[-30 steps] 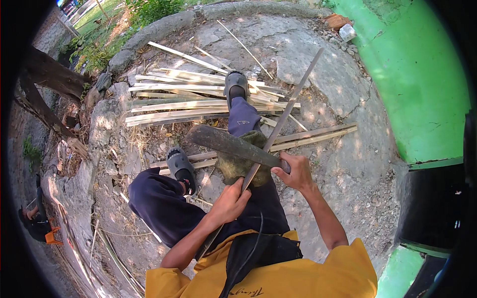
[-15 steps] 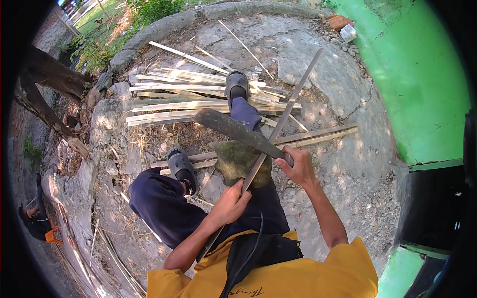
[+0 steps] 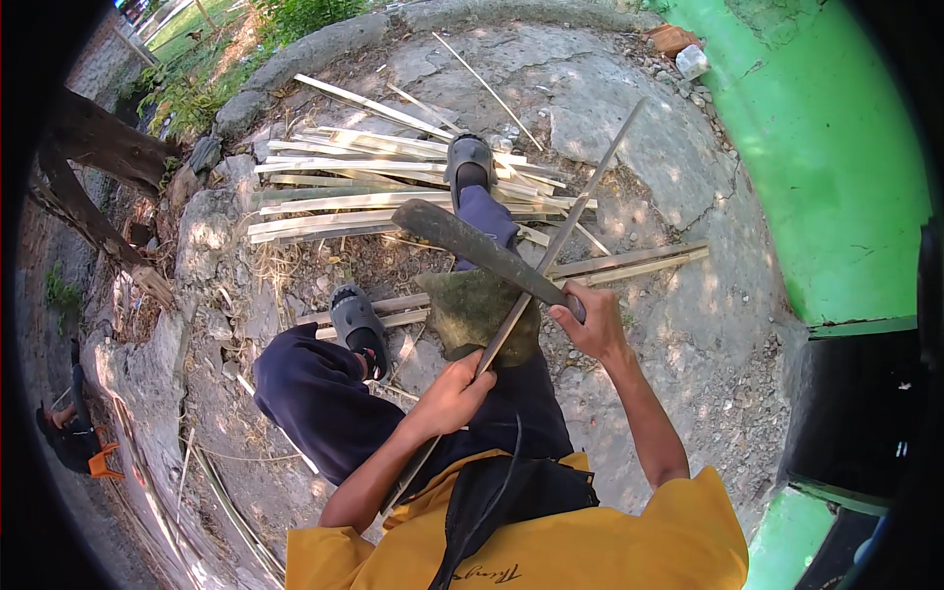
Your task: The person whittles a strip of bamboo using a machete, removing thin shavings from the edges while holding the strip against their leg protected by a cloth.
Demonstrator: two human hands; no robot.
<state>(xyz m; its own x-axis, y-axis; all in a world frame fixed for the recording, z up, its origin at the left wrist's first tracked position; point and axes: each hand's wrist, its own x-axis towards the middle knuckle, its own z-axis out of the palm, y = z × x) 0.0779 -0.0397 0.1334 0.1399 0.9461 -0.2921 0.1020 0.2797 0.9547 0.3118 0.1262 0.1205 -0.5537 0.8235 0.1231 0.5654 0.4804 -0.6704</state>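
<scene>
My left hand (image 3: 454, 395) is closed around a long, narrow bamboo strip (image 3: 596, 179), which slants from beside my left forearm up to the far right. In my right hand (image 3: 594, 323) is the handle of a machete (image 3: 467, 246), its broad dark blade pointing to the upper left. The blade crosses the strip just beyond my left hand; whether its edge bites into the strip I cannot tell. Under the crossing, a worn greenish-brown pad (image 3: 482, 320) lies over my right leg.
Several split bamboo strips (image 3: 324, 208) lie in a loose pile beneath and around my outstretched foot. Two more strips (image 3: 634, 264) run crosswise nearer me. A green wall (image 3: 826, 167) rises at the right, and tree trunks (image 3: 113, 147) stand at the left.
The machete has turned a little, its blade tip rising and its handle shifting slightly right. The far end of the bamboo strip has swung slightly to the right. Both hands keep their grips.
</scene>
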